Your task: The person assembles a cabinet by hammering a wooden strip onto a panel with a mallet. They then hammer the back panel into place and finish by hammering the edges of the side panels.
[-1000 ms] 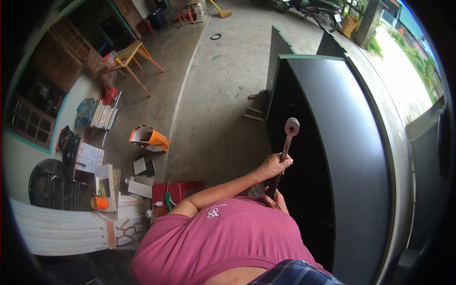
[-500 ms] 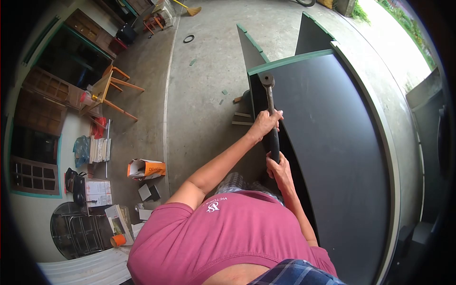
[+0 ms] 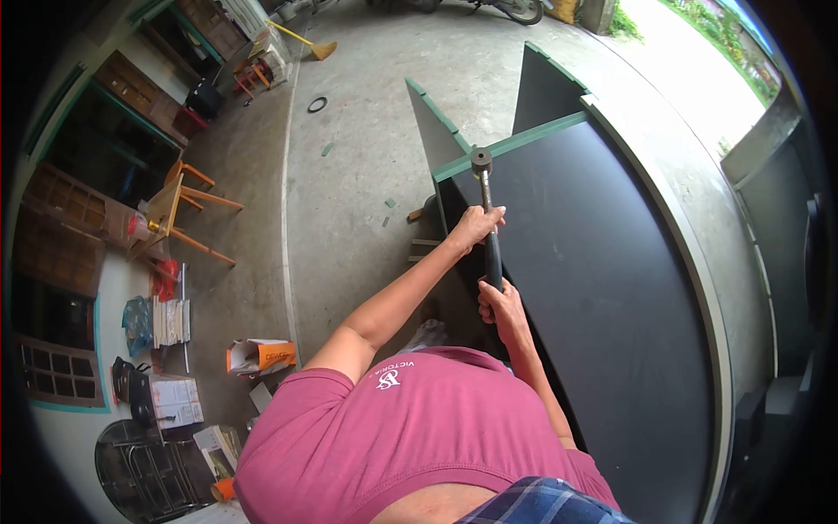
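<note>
Both of my hands are on a hammer (image 3: 494, 259) with a metal shaft, a black grip and a round head seen end-on. My left hand (image 3: 474, 227) is closed around the shaft below the head. Lower down, my right hand (image 3: 503, 306) wraps the end of the black grip. The hammer head overlaps the green edging (image 3: 532, 133) at the far end of a large dark panel (image 3: 602, 262); whether they touch I cannot tell. Beyond that edging stand two dark upright boards (image 3: 546, 92) with green edges.
Green scraps (image 3: 389, 203) lie on the concrete floor (image 3: 349, 183). An orange and white bag (image 3: 262, 355) stands left of me. Farther left are a wooden chair (image 3: 166, 210) and stacked boxes (image 3: 176, 402). A broom (image 3: 323, 51) and a motorbike (image 3: 524, 10) are at the back.
My view has tilted up, showing more of the background. The hammer head has shifted toward the green edging and now overlaps it. Both hands keep their hold.
</note>
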Demonstrator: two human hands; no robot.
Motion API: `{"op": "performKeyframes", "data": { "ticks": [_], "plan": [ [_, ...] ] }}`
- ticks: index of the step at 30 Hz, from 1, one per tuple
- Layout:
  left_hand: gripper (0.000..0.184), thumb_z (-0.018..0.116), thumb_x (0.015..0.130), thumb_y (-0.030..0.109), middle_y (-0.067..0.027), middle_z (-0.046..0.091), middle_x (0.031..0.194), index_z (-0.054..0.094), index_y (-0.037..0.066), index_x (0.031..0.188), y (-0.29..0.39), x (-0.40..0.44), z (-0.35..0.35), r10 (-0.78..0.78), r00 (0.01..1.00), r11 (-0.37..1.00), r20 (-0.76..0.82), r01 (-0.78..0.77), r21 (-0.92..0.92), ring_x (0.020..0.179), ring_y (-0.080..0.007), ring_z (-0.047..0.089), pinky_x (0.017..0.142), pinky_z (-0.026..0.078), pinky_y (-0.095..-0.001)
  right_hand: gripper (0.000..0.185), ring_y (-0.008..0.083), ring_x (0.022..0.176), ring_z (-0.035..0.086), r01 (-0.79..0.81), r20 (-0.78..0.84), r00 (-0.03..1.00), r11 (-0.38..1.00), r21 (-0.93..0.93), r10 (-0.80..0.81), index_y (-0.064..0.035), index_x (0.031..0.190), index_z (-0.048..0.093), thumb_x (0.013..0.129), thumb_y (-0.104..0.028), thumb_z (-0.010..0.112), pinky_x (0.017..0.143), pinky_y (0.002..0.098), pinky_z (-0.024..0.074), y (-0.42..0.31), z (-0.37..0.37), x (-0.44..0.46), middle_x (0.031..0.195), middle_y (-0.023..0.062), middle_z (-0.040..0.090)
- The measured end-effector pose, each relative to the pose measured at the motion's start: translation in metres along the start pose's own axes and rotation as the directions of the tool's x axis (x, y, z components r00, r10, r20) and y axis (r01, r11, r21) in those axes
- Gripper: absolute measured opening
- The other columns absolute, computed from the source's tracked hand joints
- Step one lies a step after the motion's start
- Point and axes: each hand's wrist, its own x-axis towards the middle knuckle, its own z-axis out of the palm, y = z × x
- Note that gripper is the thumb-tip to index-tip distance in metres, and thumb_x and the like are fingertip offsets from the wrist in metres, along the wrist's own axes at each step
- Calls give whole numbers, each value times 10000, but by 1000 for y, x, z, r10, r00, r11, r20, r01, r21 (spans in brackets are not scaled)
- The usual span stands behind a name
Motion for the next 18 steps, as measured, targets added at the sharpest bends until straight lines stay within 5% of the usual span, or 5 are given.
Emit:
{"op": "performKeyframes", "data": {
  "ticks": [18],
  "plan": [
    [434,509,857,420,-43,528,567,629,11,775,-22,26,-13,12,1000,992,25,-15,129,522,-138,527,498,423,-289,213,76,573,470,-115,-51,992,993,-12,114,-100,862,455,835,-279,566,506,215,386,17,9,31,670,-21,457]
  ]
}}
